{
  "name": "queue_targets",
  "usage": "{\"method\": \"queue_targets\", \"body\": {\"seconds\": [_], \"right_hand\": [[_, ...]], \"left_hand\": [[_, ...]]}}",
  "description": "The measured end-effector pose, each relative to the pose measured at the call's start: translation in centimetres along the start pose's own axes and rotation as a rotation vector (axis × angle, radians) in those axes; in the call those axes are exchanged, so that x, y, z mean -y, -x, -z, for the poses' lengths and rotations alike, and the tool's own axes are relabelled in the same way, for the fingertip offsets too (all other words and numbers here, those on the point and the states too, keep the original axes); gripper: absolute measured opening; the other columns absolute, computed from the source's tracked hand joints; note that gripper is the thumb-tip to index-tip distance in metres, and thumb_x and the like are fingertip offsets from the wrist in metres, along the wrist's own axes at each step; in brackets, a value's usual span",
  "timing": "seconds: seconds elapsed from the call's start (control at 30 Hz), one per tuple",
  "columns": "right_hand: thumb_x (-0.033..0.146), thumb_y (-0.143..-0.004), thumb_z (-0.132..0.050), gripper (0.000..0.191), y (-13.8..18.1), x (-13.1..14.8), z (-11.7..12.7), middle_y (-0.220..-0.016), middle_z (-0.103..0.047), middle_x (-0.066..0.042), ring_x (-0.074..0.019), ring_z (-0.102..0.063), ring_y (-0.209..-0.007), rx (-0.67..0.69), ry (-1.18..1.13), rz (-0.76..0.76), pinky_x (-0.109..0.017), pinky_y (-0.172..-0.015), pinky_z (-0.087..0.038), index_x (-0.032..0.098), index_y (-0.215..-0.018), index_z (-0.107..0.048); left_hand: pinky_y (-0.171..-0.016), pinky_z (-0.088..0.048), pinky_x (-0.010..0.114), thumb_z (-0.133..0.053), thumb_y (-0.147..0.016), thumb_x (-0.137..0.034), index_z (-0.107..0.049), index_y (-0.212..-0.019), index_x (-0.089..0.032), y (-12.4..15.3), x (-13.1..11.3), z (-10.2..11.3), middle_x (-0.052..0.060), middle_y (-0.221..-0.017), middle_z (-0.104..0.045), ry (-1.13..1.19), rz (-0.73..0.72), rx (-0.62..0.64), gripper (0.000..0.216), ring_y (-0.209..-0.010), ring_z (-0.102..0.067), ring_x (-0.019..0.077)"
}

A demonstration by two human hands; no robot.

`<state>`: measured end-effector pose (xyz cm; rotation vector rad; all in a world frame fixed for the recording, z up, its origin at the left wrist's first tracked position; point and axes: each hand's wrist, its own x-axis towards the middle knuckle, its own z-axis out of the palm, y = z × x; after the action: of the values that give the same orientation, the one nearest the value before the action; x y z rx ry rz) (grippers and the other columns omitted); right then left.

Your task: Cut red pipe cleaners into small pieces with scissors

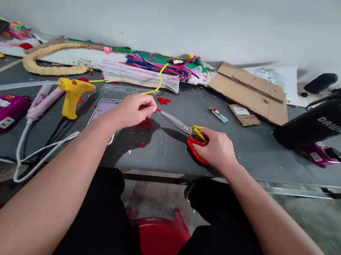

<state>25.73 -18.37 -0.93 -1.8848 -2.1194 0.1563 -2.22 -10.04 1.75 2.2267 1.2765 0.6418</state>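
Note:
My left hand [137,111] pinches a short red pipe cleaner piece [158,110] between thumb and fingertips. In my right hand [217,148] is a pair of scissors [174,121] with red and yellow handles, its blade tips at the red piece. Whether the blades are slightly parted is hard to tell. Red fuzzy bits [163,100] lie on the table beyond and below my left hand. A bent yellow pipe cleaner [160,78] rises behind that hand; its lower end is hidden. Partly under my left wrist lies a phone [100,108] with a lit screen.
A yellow glue gun [74,93], a pink stick-shaped tool [45,103] and a purple power strip [1,113] with cables occupy the left. Bundled pastel pipe cleaners [139,76] lie behind. Rightward are a small tube [218,114], cardboard [250,90] and a black bottle [327,120].

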Motion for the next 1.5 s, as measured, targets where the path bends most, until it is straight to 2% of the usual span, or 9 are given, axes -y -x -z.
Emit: {"method": "queue_targets", "body": {"seconds": [1.07, 1.5], "right_hand": [[0.055, -0.077, -0.055, 0.033, -0.06, -0.07, -0.03, -0.063, -0.06, -0.002, -0.0159, -0.048, -0.056, -0.004, 0.009, 0.017, -0.027, -0.053, -0.022, 0.023, -0.069, -0.056], [0.053, -0.077, -0.054, 0.031, -0.15, -0.07, 0.06, -0.067, -0.063, -0.004, -0.0161, -0.049, -0.057, 0.02, 0.025, 0.022, -0.027, -0.054, -0.022, 0.023, -0.072, -0.059]], "left_hand": [[-0.056, -0.035, 0.026, -0.052, -0.077, -0.027, -0.06, -0.074, -0.019, 0.12, -0.01, 0.5, 0.001, -0.067, -0.061, -0.04, 0.045, 0.07, 0.011, -0.059, -0.049, 0.0133], [-0.056, -0.035, 0.026, -0.053, -0.076, -0.029, -0.062, -0.075, -0.02, 0.02, 0.13, 0.41, 0.0, -0.063, -0.059, -0.056, 0.047, 0.05, 0.013, -0.058, -0.049, 0.0136]]}}
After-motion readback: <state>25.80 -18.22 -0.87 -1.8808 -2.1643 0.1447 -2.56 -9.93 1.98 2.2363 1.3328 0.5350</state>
